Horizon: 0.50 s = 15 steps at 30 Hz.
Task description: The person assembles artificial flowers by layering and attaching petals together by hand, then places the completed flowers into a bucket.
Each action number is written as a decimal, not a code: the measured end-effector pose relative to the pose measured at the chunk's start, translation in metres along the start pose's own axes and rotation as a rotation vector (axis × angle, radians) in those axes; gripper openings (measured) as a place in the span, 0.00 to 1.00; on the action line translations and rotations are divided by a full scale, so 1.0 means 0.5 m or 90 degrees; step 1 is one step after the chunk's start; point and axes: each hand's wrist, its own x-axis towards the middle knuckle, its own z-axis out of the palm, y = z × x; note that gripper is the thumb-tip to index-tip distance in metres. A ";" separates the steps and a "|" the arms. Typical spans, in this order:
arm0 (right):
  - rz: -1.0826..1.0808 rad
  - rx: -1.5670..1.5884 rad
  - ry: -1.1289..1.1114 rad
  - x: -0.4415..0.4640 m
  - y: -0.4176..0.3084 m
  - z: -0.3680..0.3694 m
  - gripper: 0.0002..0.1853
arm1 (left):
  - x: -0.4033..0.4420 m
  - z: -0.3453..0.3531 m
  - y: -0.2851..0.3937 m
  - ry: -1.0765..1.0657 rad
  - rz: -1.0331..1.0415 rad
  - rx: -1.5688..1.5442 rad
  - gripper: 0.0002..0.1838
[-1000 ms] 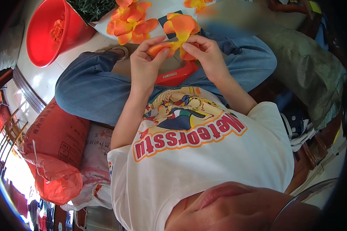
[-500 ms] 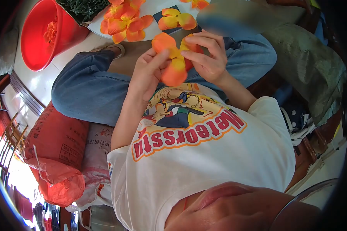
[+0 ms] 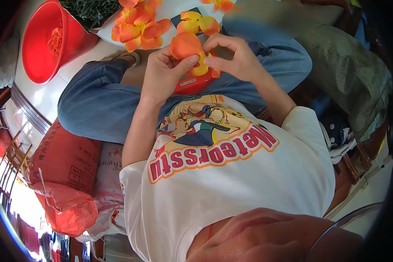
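Observation:
Over my lap, both hands meet at an orange-and-yellow artificial flower petal piece [image 3: 185, 46]. My left hand [image 3: 163, 72] pinches it from the left, its thumb lying near the yellow middle. On the opposite side my right hand [image 3: 238, 56] grips the piece's yellow and orange edge between thumb and forefinger, which curve into a ring. Part of the piece is hidden behind the fingers. Just below the hands is a red object with a small white label [image 3: 188, 82]; its kind is unclear.
Beyond the hands, a white surface [image 3: 108, 36] bears a heap of orange petal pieces [image 3: 142, 30] and another petal piece [image 3: 198, 22]. A red bucket [image 3: 81, 43] with an orange flower inside stands left, beside a box of dark greenery [image 3: 91, 13]. Red sacks [image 3: 70, 157] lie lower left.
The petal piece has been turned and its lower orange petal no longer hangs toward me. The labelled red object now shows beneath. My right thumb and forefinger have spread into a ring.

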 end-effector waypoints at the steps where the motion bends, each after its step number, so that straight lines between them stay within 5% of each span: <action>1: 0.083 0.043 -0.044 0.004 -0.001 -0.006 0.11 | 0.007 -0.001 0.004 -0.002 -0.002 0.004 0.15; 4: 0.141 0.210 0.026 0.023 0.003 0.002 0.07 | 0.032 -0.003 0.010 0.020 0.018 -0.055 0.17; 15: 0.157 0.206 0.197 0.096 0.051 -0.008 0.07 | 0.102 -0.013 -0.015 0.087 0.088 -0.001 0.16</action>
